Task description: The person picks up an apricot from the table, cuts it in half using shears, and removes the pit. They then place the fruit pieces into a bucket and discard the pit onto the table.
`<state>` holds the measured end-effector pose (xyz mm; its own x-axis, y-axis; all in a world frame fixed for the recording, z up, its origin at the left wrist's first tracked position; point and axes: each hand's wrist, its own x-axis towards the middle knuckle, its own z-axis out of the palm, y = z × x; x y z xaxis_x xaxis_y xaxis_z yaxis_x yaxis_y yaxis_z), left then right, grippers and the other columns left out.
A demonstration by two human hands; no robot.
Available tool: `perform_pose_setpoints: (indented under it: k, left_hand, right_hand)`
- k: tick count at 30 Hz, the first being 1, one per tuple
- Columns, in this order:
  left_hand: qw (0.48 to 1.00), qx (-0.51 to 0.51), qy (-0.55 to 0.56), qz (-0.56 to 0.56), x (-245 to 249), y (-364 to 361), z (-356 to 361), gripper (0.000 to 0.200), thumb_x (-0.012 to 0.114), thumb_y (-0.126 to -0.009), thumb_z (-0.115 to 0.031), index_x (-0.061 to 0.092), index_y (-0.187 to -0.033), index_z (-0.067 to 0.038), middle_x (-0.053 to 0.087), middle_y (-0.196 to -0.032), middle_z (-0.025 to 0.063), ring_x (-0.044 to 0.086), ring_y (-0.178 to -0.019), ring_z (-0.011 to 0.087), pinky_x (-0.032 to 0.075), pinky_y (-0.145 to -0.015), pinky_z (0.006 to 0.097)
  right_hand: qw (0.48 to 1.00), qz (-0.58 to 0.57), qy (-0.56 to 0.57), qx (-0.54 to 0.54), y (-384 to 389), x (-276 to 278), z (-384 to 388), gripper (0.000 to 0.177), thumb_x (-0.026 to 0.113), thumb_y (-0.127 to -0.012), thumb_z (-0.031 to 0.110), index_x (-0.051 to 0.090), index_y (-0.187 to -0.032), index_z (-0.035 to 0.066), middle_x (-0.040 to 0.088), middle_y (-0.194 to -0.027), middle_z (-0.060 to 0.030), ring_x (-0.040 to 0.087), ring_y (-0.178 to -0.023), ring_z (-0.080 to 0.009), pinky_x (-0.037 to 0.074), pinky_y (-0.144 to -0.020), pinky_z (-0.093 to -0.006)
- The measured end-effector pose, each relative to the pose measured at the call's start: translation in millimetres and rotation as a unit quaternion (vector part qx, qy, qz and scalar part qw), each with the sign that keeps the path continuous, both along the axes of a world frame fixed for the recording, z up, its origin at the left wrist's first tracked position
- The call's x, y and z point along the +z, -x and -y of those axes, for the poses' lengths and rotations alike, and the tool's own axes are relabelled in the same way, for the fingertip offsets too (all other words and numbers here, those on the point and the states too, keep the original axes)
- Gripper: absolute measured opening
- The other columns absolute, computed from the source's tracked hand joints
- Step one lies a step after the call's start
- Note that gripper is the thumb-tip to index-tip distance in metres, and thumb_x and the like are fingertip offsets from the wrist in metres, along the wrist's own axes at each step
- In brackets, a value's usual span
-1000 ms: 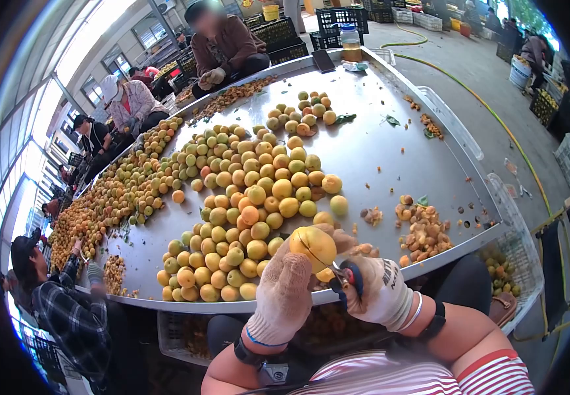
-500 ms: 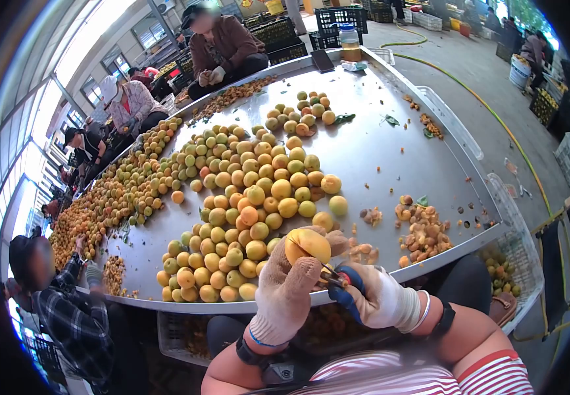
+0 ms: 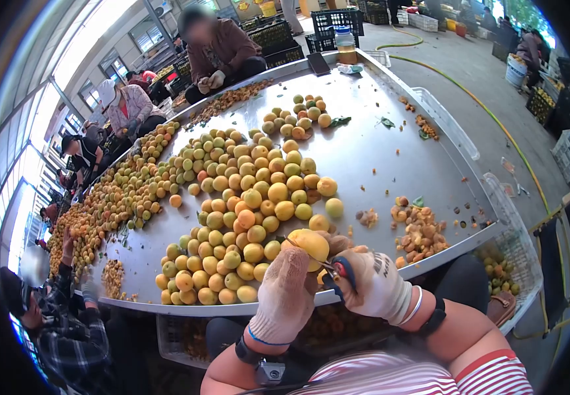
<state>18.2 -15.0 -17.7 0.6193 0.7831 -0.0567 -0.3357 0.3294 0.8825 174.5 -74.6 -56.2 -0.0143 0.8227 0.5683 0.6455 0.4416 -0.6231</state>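
Observation:
My left hand (image 3: 283, 296), in a white knit glove with soiled fingers, is closed round a yellow apricot (image 3: 310, 244) above the table's near edge. In my right hand (image 3: 375, 284), also gloved, is a pair of pliers (image 3: 342, 268) with red and blue handles. Their metal tips are at the lower side of the apricot, where the fingers partly hide them. Just beyond my left hand spreads a big heap of whole apricots (image 3: 232, 237). To the right of my hands lies a pile of pulpy brownish pits and scraps (image 3: 421, 232).
The metal table (image 3: 364, 158) has a raised rim. Crates stand under it, including a white crate (image 3: 525, 263) at right with fruit inside. Co-workers sit along the left side, one person (image 3: 77, 329) close by. A jar (image 3: 346, 45) and a phone (image 3: 318, 64) are at the far end.
The apricot has turned, and its open split no longer faces me. My right hand has rolled over, showing more of its back. The near co-worker at left has leaned and raised a hand.

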Motion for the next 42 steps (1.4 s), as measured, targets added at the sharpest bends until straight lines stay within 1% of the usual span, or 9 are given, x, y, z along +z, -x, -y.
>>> perform_pose_setpoints:
  k: [5,7,10,12,24,27,35,37,42]
  left_hand:
    - [1.000,-0.001,0.005,-0.005,-4.8,0.2,-2.3,0.070,0.053,-0.095,-0.061,0.052,-0.130,0.001,0.061,-0.127,0.0178,0.058,-0.120,0.0277,0.048,-0.101,0.0407]
    - [1.000,0.000,-0.005,0.002,-10.9,-0.4,-4.0,0.070,0.053,-0.095,-0.061,0.052,-0.129,0.001,0.061,-0.126,0.0178,0.059,-0.119,0.0275,0.049,-0.100,0.0400]
    - [0.999,0.032,-0.002,-0.012,-15.4,-0.3,-5.3,0.069,0.053,-0.096,-0.060,0.053,-0.129,0.001,0.061,-0.127,0.0179,0.060,-0.117,0.0272,0.050,-0.098,0.0395]
    - [0.997,0.016,0.069,0.039,-9.3,1.4,-4.0,0.045,0.049,-0.105,-0.035,0.052,-0.129,0.003,0.061,-0.126,0.0155,0.062,-0.113,0.0227,0.050,-0.096,0.0327]
    - [0.996,0.045,-0.068,-0.017,4.4,1.6,-12.2,0.059,0.066,-0.094,-0.014,0.041,-0.145,0.002,0.059,-0.122,0.0082,0.060,-0.106,0.0127,0.052,-0.090,0.0264]
    - [0.988,0.033,-0.142,-0.056,10.4,4.1,-9.6,0.062,0.069,-0.091,-0.013,0.042,-0.143,0.003,0.059,-0.121,0.0092,0.061,-0.104,0.0133,0.054,-0.085,0.0262]
    - [0.995,0.007,-0.075,-0.064,2.1,7.9,-16.0,0.054,0.068,-0.092,-0.019,0.047,-0.137,0.003,0.065,-0.115,0.0099,0.063,-0.097,0.0124,0.056,-0.080,0.0246]
    - [0.996,0.005,-0.058,-0.064,4.9,7.1,-14.1,0.052,0.067,-0.093,-0.019,0.048,-0.136,0.003,0.066,-0.115,0.0103,0.064,-0.096,0.0121,0.056,-0.079,0.0243]
    - [0.997,0.022,-0.046,-0.065,9.5,2.0,-10.1,0.045,0.061,-0.097,-0.016,0.048,-0.135,0.003,0.067,-0.116,0.0119,0.065,-0.098,0.0126,0.055,-0.078,0.0235]
  right_hand:
    - [0.986,-0.115,0.102,0.067,-1.5,4.3,1.2,0.022,0.069,-0.086,0.014,0.054,-0.098,0.004,0.061,-0.075,-0.0143,0.063,-0.066,-0.0366,0.051,-0.057,-0.0425]
    - [0.999,0.028,-0.022,-0.019,-3.0,3.6,-1.3,0.017,0.067,-0.089,0.014,0.055,-0.098,0.004,0.062,-0.075,-0.0144,0.064,-0.066,-0.0367,0.050,-0.056,-0.0430]
    - [0.998,0.036,-0.017,-0.045,-0.8,4.3,-1.6,0.015,0.066,-0.090,0.014,0.056,-0.096,0.005,0.062,-0.074,-0.0148,0.063,-0.065,-0.0367,0.050,-0.055,-0.0431]
    - [1.000,-0.009,0.012,-0.011,-0.5,0.8,-2.2,0.012,0.065,-0.089,0.010,0.058,-0.096,0.004,0.062,-0.074,-0.0152,0.062,-0.066,-0.0387,0.050,-0.058,-0.0433]
    - [0.999,-0.028,-0.044,-0.014,-2.1,-4.0,-3.1,0.015,0.066,-0.090,0.015,0.058,-0.097,0.005,0.060,-0.066,-0.0125,0.062,-0.059,-0.0353,0.049,-0.052,-0.0421]
    - [0.999,-0.029,-0.040,-0.014,-2.8,2.5,-2.0,0.015,0.067,-0.089,0.015,0.057,-0.095,0.005,0.060,-0.066,-0.0124,0.061,-0.058,-0.0354,0.049,-0.052,-0.0425]
    - [0.997,0.029,-0.027,-0.062,-3.4,10.0,-0.7,0.013,0.065,-0.092,0.015,0.057,-0.094,0.005,0.060,-0.066,-0.0131,0.062,-0.060,-0.0345,0.049,-0.052,-0.0414]
    - [0.967,-0.199,0.108,0.114,-4.5,2.1,-4.5,0.013,0.064,-0.093,0.017,0.058,-0.096,0.005,0.062,-0.066,-0.0134,0.063,-0.062,-0.0347,0.050,-0.053,-0.0412]
    - [0.998,-0.041,0.045,0.004,-7.5,11.3,0.8,0.015,0.064,-0.093,0.018,0.060,-0.098,0.004,0.063,-0.069,-0.0144,0.065,-0.065,-0.0357,0.051,-0.056,-0.0410]
